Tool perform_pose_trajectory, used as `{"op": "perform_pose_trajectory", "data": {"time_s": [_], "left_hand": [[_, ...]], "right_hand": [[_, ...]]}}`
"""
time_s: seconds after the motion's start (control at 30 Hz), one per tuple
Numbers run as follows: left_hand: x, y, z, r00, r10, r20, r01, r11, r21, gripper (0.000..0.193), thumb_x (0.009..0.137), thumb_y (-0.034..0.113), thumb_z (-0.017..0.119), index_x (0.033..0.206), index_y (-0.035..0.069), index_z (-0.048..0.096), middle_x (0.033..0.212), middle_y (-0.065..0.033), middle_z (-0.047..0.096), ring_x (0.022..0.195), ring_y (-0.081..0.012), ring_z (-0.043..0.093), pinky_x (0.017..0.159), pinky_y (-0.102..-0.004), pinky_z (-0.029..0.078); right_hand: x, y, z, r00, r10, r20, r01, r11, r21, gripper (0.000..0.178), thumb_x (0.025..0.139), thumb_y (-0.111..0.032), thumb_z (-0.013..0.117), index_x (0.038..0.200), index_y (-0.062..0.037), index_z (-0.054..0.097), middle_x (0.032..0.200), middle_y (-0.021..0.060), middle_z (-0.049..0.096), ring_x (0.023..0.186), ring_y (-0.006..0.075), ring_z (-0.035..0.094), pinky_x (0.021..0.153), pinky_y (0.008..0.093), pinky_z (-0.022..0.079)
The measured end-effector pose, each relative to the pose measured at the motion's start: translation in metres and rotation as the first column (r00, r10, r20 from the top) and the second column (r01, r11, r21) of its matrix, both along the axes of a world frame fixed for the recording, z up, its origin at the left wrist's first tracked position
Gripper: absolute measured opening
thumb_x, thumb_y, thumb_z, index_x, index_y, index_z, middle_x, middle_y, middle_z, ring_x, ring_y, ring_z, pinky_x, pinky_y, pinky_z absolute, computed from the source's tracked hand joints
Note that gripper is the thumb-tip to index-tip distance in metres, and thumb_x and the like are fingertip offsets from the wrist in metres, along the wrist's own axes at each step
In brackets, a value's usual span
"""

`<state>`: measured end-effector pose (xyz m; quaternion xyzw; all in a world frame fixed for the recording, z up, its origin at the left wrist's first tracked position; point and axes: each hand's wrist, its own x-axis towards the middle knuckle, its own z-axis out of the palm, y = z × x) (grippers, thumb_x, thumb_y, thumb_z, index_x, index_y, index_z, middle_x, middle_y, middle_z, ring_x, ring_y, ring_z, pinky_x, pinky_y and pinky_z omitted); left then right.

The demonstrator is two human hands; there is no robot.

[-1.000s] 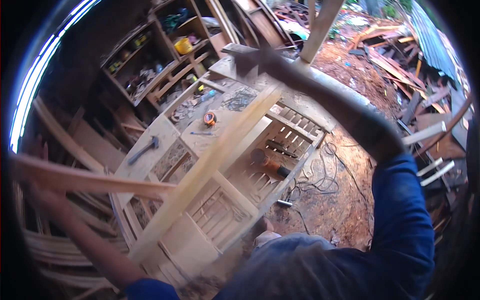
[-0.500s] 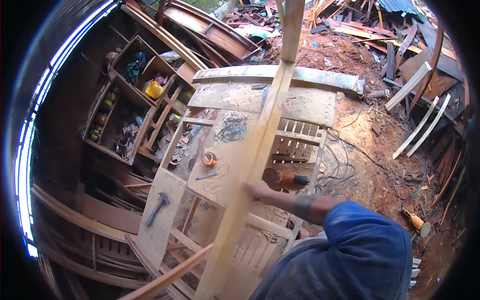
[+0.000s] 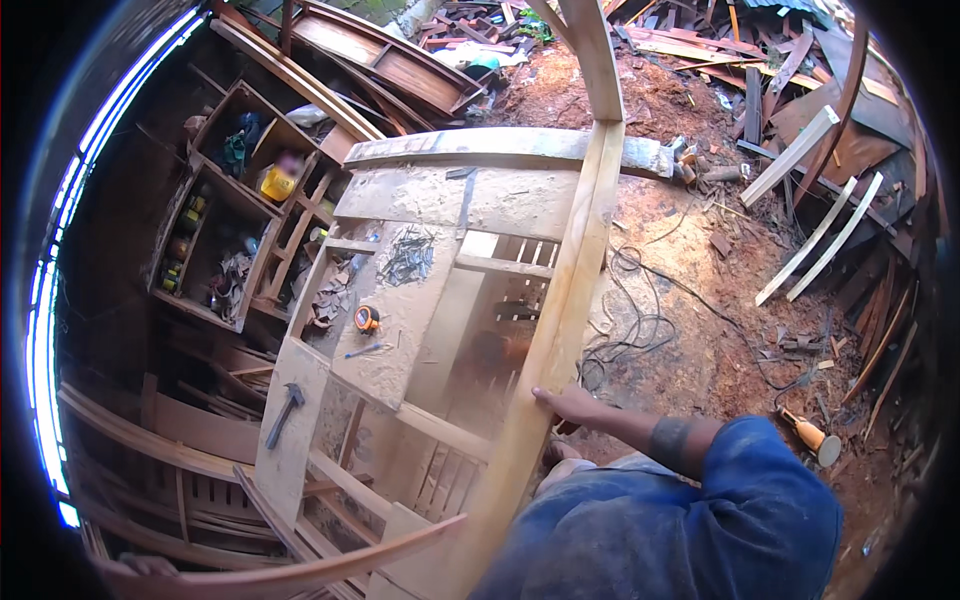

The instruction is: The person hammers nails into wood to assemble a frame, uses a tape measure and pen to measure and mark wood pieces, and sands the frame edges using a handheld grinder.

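A long pale wooden beam (image 3: 560,310) stretches from near me toward the back, passing over the right side of the bench. My right hand (image 3: 568,405) is closed on its right edge, the thumb on top and the fingers partly hidden below. At the beam's far end it meets another wooden piece (image 3: 594,60). A curved reddish wooden strip (image 3: 330,572) runs across the lower left, its right end by the beam; I cannot tell if they are joined. What looks like my left hand (image 3: 150,566) is dim behind that strip at the lower left, its fingers mostly hidden.
On the dusty slatted wooden bench (image 3: 520,195) lie a hammer (image 3: 285,415), an orange tape measure (image 3: 367,319), a blue pen (image 3: 364,350) and a pile of nails (image 3: 408,255). A cable (image 3: 650,330) and an orange power tool (image 3: 808,435) lie on the ground. Shelving (image 3: 215,240) stands left.
The beam has shifted right across the bench with my right hand on it. The curved strip now reaches farther left, and the dim hand has come into view there.
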<state>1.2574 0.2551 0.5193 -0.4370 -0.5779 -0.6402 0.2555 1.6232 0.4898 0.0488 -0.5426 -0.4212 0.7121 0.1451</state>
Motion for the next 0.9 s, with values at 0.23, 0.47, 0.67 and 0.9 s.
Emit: {"op": "perform_pose_trajectory", "data": {"time_s": [0.23, 0.47, 0.67, 0.9], "left_hand": [[-0.071, 0.038, 0.006, 0.987, -0.016, 0.16, 0.037, 0.991, -0.128, 0.059, 0.099, 0.031, 0.057, 0.149, 0.007, 0.037, 0.126, -0.0152, 0.052, 0.11, -0.0246, 0.056, 0.09, -0.0376, 0.05], [-0.243, 0.133, -0.062, 0.872, -0.088, 0.481, 0.183, 0.971, -0.154, 0.071, 0.085, 0.034, 0.077, 0.138, -0.003, 0.049, 0.129, -0.0188, 0.053, 0.111, -0.0327, 0.056, 0.092, -0.0457, 0.052], [-0.38, 0.179, -0.151, 0.78, 0.175, 0.601, 0.073, 0.928, -0.366, 0.06, 0.079, 0.023, 0.077, 0.121, -0.013, 0.056, 0.112, -0.0193, 0.06, 0.095, -0.0252, 0.061, 0.082, -0.0391, 0.052], [-0.465, 0.26, -0.318, 0.662, 0.4, 0.634, 0.089, 0.798, -0.596, 0.05, 0.074, 0.022, 0.073, 0.109, -0.011, 0.059, 0.103, -0.0181, 0.061, 0.089, -0.0272, 0.062, 0.078, -0.0384, 0.052]], "right_hand": [[-0.029, -0.039, 0.001, 0.931, 0.194, 0.31, -0.34, 0.148, 0.929, 0.027, 0.087, -0.033, 0.064, 0.083, -0.0059, 0.063, 0.082, 0.0135, 0.06, 0.083, 0.0324, 0.06, 0.071, 0.0434, 0.05], [-0.084, -0.043, -0.041, 0.92, 0.32, 0.226, -0.167, -0.203, 0.965, 0.029, 0.087, -0.037, 0.066, 0.082, -0.0088, 0.059, 0.084, 0.0083, 0.053, 0.083, 0.0262, 0.054, 0.071, 0.042, 0.045], [-0.114, -0.042, -0.026, 0.856, 0.371, 0.361, -0.301, -0.209, 0.93, 0.028, 0.091, -0.037, 0.063, 0.078, -0.0124, 0.058, 0.077, 0.0045, 0.055, 0.074, 0.0237, 0.056, 0.069, 0.0385, 0.044], [-0.144, -0.021, -0.005, 0.784, 0.359, 0.506, -0.514, -0.081, 0.854, 0.026, 0.092, -0.036, 0.061, 0.082, -0.0109, 0.06, 0.077, 0.0057, 0.056, 0.074, 0.0241, 0.057, 0.07, 0.0387, 0.043]]}}
